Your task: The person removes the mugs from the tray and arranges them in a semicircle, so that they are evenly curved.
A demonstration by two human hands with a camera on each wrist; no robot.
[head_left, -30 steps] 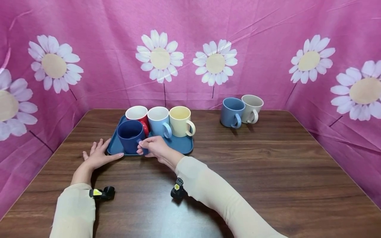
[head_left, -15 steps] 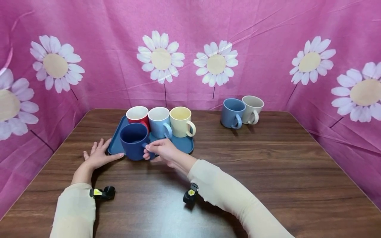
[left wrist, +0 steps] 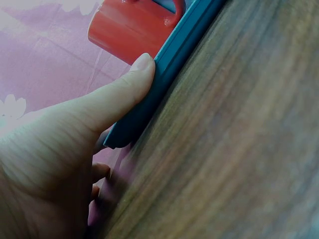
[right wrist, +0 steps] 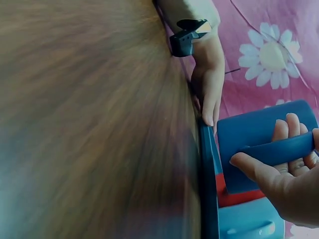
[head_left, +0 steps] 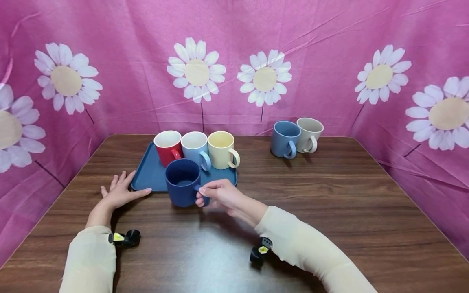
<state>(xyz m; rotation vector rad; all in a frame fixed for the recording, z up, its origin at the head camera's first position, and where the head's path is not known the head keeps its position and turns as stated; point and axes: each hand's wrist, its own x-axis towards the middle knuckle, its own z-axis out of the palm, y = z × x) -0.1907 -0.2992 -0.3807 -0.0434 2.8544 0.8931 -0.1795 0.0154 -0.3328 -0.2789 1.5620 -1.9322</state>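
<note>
A dark blue mug (head_left: 182,185) hangs upright just over the front edge of the blue tray (head_left: 148,175). My right hand (head_left: 227,197) grips it by the handle; in the right wrist view the thumb and curled fingers (right wrist: 281,130) are around that handle. On the tray stand a red mug (head_left: 167,148), a light blue mug (head_left: 195,147) and a cream yellow mug (head_left: 221,150) in a row. My left hand (head_left: 119,194) lies at the tray's front left corner with fingers spread. In the left wrist view its thumb (left wrist: 122,94) rests along the tray's rim.
At the back right of the wooden table (head_left: 329,219) a grey-blue mug (head_left: 285,140) stands beside a pale grey mug (head_left: 309,136). A pink cloth (head_left: 234,24) with white flowers hangs behind the table and along both sides.
My right hand has carried the dark blue mug off the tray's front left part, rightward and toward me. More of the red mug and tray now shows. The left hand has stayed in place.
</note>
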